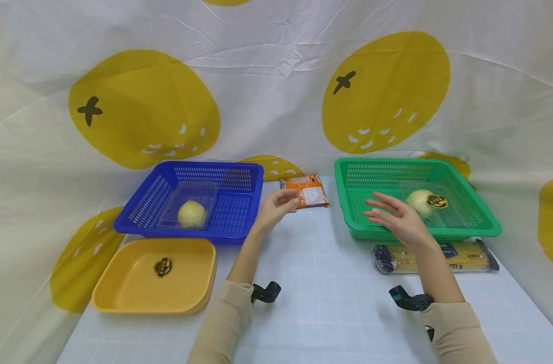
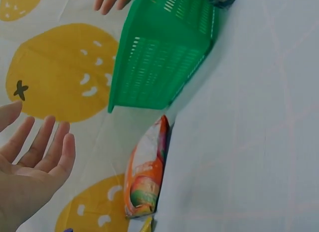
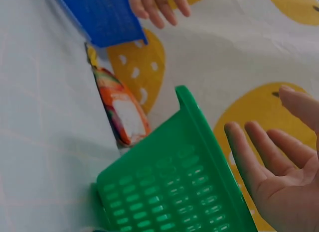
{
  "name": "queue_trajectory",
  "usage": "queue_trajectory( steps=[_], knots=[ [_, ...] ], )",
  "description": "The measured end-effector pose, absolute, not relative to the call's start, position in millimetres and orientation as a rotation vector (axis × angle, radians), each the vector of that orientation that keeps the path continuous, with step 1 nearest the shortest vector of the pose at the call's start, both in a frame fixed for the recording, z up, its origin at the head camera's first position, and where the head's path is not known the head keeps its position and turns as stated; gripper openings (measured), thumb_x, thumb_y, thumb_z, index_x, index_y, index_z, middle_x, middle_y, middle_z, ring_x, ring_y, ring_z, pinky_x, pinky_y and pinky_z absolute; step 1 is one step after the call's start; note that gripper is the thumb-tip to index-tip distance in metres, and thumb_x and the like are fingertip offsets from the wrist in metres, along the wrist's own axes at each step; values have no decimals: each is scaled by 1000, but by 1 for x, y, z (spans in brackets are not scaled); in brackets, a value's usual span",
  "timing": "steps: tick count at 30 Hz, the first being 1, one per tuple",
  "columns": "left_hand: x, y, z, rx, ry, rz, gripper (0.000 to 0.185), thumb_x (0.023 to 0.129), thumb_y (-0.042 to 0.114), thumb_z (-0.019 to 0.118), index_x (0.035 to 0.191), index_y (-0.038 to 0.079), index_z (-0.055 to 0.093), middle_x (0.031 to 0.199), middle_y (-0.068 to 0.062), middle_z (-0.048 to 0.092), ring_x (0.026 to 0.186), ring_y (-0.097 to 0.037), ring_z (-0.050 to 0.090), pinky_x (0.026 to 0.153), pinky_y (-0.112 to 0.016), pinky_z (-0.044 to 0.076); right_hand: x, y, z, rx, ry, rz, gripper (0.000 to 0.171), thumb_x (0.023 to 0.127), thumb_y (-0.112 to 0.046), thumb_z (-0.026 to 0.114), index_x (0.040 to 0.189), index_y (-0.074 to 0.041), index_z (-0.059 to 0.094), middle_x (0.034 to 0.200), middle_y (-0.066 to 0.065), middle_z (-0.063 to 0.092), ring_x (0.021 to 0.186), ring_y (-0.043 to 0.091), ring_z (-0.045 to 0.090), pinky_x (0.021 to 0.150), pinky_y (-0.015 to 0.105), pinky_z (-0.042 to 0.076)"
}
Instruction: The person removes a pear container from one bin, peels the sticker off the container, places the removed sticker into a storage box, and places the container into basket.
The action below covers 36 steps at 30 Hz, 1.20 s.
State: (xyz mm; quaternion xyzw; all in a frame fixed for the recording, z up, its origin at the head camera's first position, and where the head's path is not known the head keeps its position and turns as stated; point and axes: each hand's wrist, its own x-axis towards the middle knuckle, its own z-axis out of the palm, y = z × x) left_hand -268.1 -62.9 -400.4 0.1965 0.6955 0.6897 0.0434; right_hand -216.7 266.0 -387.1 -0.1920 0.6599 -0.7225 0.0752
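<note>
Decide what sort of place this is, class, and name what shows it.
Probably a staged sorting table, not a home kitchen: a printed cloth backdrop, a blue basket and a green basket laid out symmetrically, and wrist cameras.

Sleeves: long, beige, soft knit, one on each forearm, ending just short of the wrist
Left grip: bare, no ring, no glove
Right grip: bare, no ring, no glove
Left wrist mount: small black camera bracket, rounded, strapped at the cuff
Right wrist mount: black bracket with a teal-green part at its tip, a dark strap below it on the sleeve
</note>
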Motion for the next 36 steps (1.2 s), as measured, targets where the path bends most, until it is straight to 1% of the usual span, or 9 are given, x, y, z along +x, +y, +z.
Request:
queue_trajectory(
  steps=[3, 10, 13, 17, 20, 23, 30, 33, 36],
  knots=[
    [-270, -49, -400, 622, 2111, 2112, 32, 93, 6, 57, 123, -6, 55, 118, -25, 60, 108, -36, 59, 87, -40, 52, -220, 277, -388, -574, 1986, -2199, 54, 97, -2, 48, 147, -5, 28, 128, -1, 53, 106, 13, 62, 91, 26, 48],
    [-276, -14, -396, 689, 2061, 2075, 35, 92, 6, 58, 124, -8, 54, 117, -26, 60, 103, -33, 61, 83, -32, 54, -229, 305, -384, -466, 1882, -2345, 57, 96, 0, 47, 148, -4, 23, 126, -1, 55, 106, 16, 63, 91, 26, 49],
    [-280, 2, -397, 723, 2025, 2057, 36, 92, 5, 59, 124, -8, 53, 117, -26, 59, 103, -33, 61, 84, -33, 53, -232, 318, -382, -401, 1839, -2407, 61, 96, 0, 48, 149, -4, 18, 123, -1, 57, 104, 16, 64, 90, 27, 49],
    [-284, 20, -397, 741, 1988, 2045, 37, 91, 4, 59, 125, -9, 52, 119, -27, 58, 104, -33, 61, 87, -37, 52, -239, 334, -382, -315, 1810, -2470, 67, 94, 0, 51, 150, -3, 15, 118, -1, 61, 100, 17, 65, 88, 27, 50],
    [-283, 31, -392, 743, 1989, 2005, 37, 92, 4, 58, 126, -7, 52, 121, -27, 57, 105, -31, 60, 89, -36, 51, -244, 347, -382, -246, 1833, -2493, 71, 93, 0, 53, 150, -3, 11, 114, -3, 64, 97, 16, 66, 85, 27, 52],
    [-281, 42, -387, 734, 2003, 1971, 35, 91, 6, 59, 125, -4, 55, 120, -23, 59, 103, -25, 62, 87, -29, 52, -247, 361, -381, -183, 1819, -2526, 74, 92, 0, 54, 150, -2, 8, 109, -4, 66, 95, 16, 67, 83, 26, 53],
    [-287, 69, -394, 694, 1945, 1986, 34, 90, 7, 62, 123, 0, 57, 116, -17, 63, 94, -9, 61, 86, -27, 52, -256, 386, -383, -1, 1860, -2549, 78, 90, 0, 58, 150, -2, 6, 98, -5, 67, 86, 14, 69, 77, 25, 55],
    [-287, 77, -394, 684, 1949, 1968, 35, 90, 9, 63, 123, 1, 58, 117, -15, 63, 93, -5, 60, 83, -22, 51, -258, 395, -387, 64, 1959, -2511, 81, 89, -4, 61, 150, -2, 7, 95, -9, 65, 84, 8, 67, 76, 21, 54],
    [-288, 84, -394, 672, 1969, 1936, 35, 90, 12, 64, 124, 4, 58, 117, -12, 63, 94, -4, 59, 83, -22, 50, -261, 401, -391, 163, 2106, -2455, 83, 87, -11, 66, 149, -1, 12, 93, -13, 62, 83, 1, 64, 78, 15, 51]
  ],
)
